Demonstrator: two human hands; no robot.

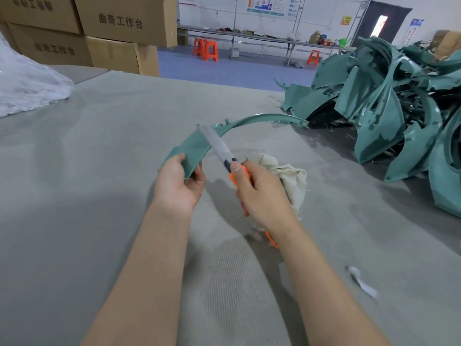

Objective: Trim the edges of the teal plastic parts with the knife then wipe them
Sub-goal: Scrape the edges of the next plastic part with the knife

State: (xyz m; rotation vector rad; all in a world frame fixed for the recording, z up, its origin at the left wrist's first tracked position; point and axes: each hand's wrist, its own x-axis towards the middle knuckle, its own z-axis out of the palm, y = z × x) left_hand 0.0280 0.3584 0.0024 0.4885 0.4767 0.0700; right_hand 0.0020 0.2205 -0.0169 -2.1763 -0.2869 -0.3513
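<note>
My left hand [178, 184] grips the wide near end of a long curved teal plastic part [252, 120], which arcs up and to the right above the table. My right hand [262, 193] grips an orange-handled knife [219, 148]; its long blade, blurred by motion, lies across the part's right edge just above my left hand. A crumpled cream cloth [287, 176] lies on the table right behind my right hand.
A big heap of teal plastic parts [389, 103] fills the table's right side. Clear plastic wrap [27, 86] sits at the far left, with cardboard boxes [119, 23] stacked behind. A grey cloth covers the table [99, 196]; a white scrap [361, 280] lies at front right.
</note>
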